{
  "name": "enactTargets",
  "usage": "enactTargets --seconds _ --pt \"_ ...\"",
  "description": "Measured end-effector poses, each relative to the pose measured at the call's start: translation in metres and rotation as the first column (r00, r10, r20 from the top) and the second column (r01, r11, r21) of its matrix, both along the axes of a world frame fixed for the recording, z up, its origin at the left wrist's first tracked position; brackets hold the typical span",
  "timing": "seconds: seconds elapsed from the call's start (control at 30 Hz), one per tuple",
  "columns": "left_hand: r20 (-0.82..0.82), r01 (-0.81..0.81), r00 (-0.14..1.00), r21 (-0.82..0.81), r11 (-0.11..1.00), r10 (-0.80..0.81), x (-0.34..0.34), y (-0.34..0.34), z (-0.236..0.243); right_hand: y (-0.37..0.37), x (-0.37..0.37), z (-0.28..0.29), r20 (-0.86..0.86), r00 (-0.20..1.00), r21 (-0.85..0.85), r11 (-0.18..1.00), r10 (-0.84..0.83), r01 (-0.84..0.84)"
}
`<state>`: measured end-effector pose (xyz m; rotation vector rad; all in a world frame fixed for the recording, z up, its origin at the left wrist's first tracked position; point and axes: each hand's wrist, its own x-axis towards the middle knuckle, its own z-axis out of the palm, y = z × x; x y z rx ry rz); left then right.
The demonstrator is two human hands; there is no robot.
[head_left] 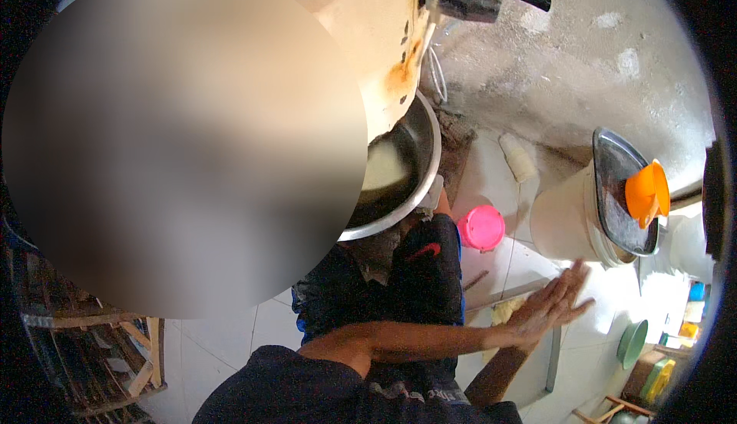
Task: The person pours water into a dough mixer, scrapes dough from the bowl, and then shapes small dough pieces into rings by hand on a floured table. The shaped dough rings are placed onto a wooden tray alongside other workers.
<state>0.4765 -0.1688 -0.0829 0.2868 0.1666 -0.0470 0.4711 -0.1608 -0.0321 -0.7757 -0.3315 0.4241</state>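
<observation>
Black tray (612,193) tops the bucket (559,218), apparently as its lid; both hands (542,313) overlap, fingers extended, nothing visibly held.

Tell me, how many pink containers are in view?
1: a pink container, between the metal basin and the white bucket. The blurred part of the picture could hide others.

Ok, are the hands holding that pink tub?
No, the pink tub stands on the tiled floor, apart from the two hands.
</observation>
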Motion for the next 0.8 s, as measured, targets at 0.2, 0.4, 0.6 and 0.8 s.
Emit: enactTargets --seconds 0.2,0.4,0.6,0.8 --pt "0.049 -0.112 0.993 0.648 0.753 0.105 -0.025 0.059 0.000 0.018 -0.078 0.036 -0.016 0.985 -0.348 0.925 -0.170 0.154" --pt "0.338 -0.337 0.941 0.940 0.057 -0.004 -0.067 0.047 0.015 0.013 -0.078 0.021 -0.314 0.938 -0.144 0.984 -0.148 0.107" --pt "0.565 -0.614 0.788 0.690 -0.384 -0.244 -0.059 0.049 0.048 -0.017 -0.021 0.025 -0.619 0.776 0.027 0.985 -0.119 0.172" --pt "0.569 -0.449 0.817 0.526 -0.722 -0.093 -0.006 0.185 0.060 0.024 -0.033 0.085 -0.491 0.865 0.174 0.985 0.105 -0.021"
